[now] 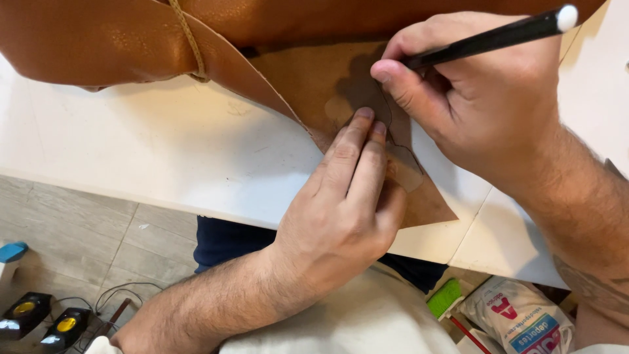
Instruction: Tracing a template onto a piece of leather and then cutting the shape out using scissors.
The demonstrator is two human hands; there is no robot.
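Leather (308, 78) pinned by left hand (344, 210), right hand (478, 98) tracing with pen (491, 38)

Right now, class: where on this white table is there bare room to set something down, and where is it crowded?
Free: the white table left of the left hand, below the folded leather. Crowded: the centre, where both hands, the right hand holding a pen, work on the leather.

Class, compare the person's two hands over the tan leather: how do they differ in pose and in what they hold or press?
The left hand lies flat, fingertips pressing a thin pale template onto the tan leather sheet; the right hand is curled in a pinch. The left hand holds no tool; the right hand grips a slim black pen with a white end. Both work over the white table.
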